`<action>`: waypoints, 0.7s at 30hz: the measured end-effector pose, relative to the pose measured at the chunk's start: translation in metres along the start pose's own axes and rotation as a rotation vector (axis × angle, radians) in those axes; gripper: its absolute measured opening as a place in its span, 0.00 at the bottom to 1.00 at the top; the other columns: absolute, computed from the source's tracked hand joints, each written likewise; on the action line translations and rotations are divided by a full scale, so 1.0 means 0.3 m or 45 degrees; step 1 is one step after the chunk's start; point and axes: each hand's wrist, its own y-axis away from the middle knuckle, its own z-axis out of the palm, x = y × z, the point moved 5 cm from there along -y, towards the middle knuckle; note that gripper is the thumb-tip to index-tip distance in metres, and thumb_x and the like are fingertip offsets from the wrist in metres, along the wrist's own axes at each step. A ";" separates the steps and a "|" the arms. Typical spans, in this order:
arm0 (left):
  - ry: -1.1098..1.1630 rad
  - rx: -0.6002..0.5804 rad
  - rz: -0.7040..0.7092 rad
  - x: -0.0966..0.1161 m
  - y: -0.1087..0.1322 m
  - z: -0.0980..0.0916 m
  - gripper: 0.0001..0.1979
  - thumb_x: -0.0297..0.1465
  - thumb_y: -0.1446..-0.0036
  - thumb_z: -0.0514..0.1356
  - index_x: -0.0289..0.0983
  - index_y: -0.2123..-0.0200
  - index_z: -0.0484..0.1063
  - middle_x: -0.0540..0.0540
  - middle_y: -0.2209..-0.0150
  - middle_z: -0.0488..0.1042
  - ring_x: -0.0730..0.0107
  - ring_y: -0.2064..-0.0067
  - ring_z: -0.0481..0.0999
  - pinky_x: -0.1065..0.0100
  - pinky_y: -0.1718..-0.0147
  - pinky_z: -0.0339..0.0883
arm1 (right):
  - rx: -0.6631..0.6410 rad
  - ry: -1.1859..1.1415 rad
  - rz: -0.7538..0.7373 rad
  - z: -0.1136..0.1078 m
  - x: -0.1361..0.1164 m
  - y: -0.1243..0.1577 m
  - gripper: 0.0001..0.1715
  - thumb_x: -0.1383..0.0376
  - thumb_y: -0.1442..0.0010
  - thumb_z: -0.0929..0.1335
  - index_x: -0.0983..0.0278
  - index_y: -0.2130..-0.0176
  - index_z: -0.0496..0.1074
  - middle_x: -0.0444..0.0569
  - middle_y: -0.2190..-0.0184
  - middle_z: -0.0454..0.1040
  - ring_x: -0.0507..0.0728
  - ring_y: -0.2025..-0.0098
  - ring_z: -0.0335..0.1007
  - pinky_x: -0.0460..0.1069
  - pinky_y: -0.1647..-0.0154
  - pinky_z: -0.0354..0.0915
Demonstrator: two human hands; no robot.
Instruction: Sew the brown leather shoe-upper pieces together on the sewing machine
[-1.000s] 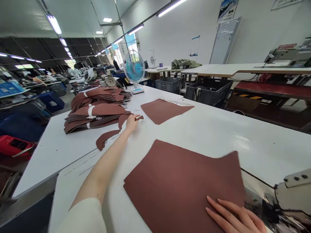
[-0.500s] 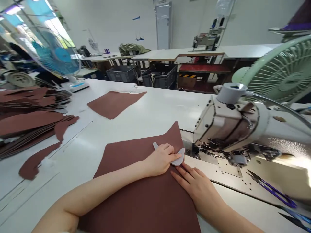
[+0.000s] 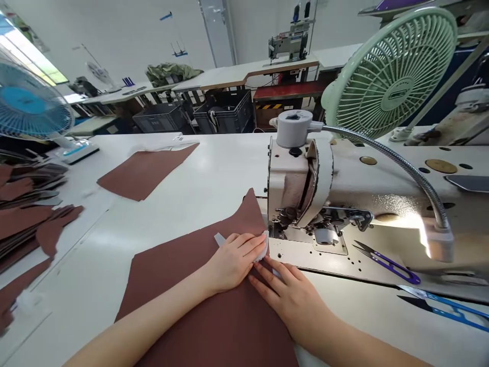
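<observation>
- Landmark: sewing machine [image 3: 367,183], its head over the table edge of the work.
- Large brown panel [image 3: 225,321]: flat on the white table [image 3: 214,173], left of the sewing machine and running toward the wearer; its pointed upper corner lies just beside the machine head. No part seen under the needle area, though the exact gap is hard to tell.
- Small pale piece [image 3: 263,248]: on the panel's edge nearest the sewing machine, mostly covered by fingers. A pale tip also pokes out on the hand's far side from the machine; can't tell if same piece.
- Left hand [image 3: 230,261]: left of the sewing machine, fingers close together, tips over the pale piece. Thumb hidden, so can't tell whether it pinches or only presses.
- Right hand [image 3: 289,296]: on the wearer's side of the machine head, fingers stretched and slightly spread, laid flat over the panel edge, tips right by the pale piece. Nothing gripped that I can see.
- Step, as judged: placing the pale piece against the panel edge, before any stitching there.
- Next move likely calls for: edges matched, both layers pressed together, then a flat slide toward the sewing machine without slipping.
- Purple snips [image 3: 393,265]: on the sewing machine's bed, right of the needle area, untouched.
</observation>
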 end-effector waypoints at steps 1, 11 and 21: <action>-0.001 -0.003 -0.001 -0.001 -0.001 0.000 0.19 0.25 0.38 0.46 0.30 0.44 0.62 0.42 0.42 0.65 0.63 0.48 0.64 0.63 0.58 0.61 | -0.006 0.000 0.000 0.000 0.000 0.000 0.18 0.65 0.37 0.61 0.63 0.49 0.70 0.46 0.49 0.73 0.61 0.48 0.63 0.54 0.54 0.60; 0.013 -0.013 0.025 -0.004 -0.012 0.000 0.19 0.26 0.38 0.46 0.30 0.46 0.63 0.41 0.43 0.66 0.62 0.50 0.64 0.63 0.59 0.60 | -0.066 0.007 0.016 0.003 0.004 -0.003 0.18 0.64 0.37 0.61 0.64 0.49 0.70 0.47 0.49 0.73 0.61 0.48 0.64 0.53 0.54 0.61; -0.001 -0.036 0.097 -0.014 -0.103 0.041 0.18 0.28 0.36 0.45 0.31 0.46 0.64 0.42 0.43 0.67 0.62 0.49 0.63 0.63 0.58 0.58 | -0.095 0.060 0.076 -0.038 0.065 0.009 0.19 0.65 0.37 0.60 0.65 0.49 0.70 0.47 0.50 0.73 0.61 0.49 0.64 0.53 0.57 0.61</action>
